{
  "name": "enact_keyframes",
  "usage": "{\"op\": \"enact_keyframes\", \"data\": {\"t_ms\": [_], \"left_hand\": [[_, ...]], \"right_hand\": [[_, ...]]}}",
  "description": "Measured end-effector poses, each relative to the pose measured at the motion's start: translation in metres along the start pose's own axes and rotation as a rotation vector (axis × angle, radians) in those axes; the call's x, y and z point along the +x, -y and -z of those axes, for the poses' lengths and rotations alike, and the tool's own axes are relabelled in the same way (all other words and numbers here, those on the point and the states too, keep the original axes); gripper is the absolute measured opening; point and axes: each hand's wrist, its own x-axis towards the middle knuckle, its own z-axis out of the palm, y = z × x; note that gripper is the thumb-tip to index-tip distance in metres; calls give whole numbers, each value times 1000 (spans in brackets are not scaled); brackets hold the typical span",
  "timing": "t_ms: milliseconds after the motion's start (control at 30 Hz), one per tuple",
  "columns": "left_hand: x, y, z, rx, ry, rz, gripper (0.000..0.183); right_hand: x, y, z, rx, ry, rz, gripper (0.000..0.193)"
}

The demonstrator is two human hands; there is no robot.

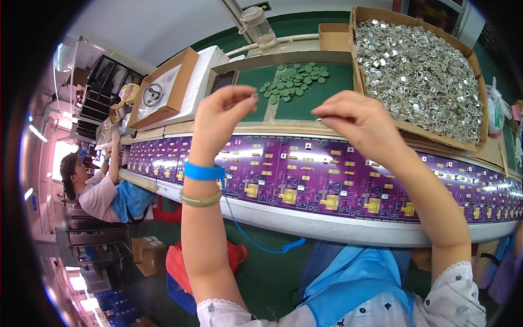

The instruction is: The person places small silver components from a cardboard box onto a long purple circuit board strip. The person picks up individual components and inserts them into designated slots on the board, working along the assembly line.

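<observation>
My left hand (222, 117) is raised over the far edge of the line of boards, thumb and forefinger brought together; whatever is at the fingertips is too small to name. A blue strap with a coiled cord and a pale bangle circle that wrist. Across from it, my right hand (362, 122) pinches a small shiny metal piece (318, 119). Below both hands runs a row of purple circuit boards (305, 169) fitted with yellow and silvery parts. Between and beyond the hands, several green discs (294, 82) lie loose in a green-bottomed tray (297, 112).
A cardboard box (357, 54) heaped with small metal parts (419, 76) stands at the far right. At the left are an open carton (177, 82) with a reel and a white foam block (204, 71). A clear jar (259, 27) stands behind. Another person (103, 191) works farther left.
</observation>
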Motion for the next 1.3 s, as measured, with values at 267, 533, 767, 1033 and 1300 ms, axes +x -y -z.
{"op": "enact_keyframes", "data": {"t_ms": [267,533,767,1033,1300], "left_hand": [[-49,68,36,134,-7,84,17],[-62,77,29,352,57,-70,20],[-62,82,23,404,89,-101,18],[-63,79,20,497,140,-167,16],[-64,83,14,526,105,-220,14]], "right_hand": [[35,-19,-99,-246,212,114,9],[45,-17,-123,-498,370,141,9],[43,-17,-128,-576,330,146,9],[42,-14,-128,-571,354,114,8],[41,-20,-124,-463,265,186,8]]}}
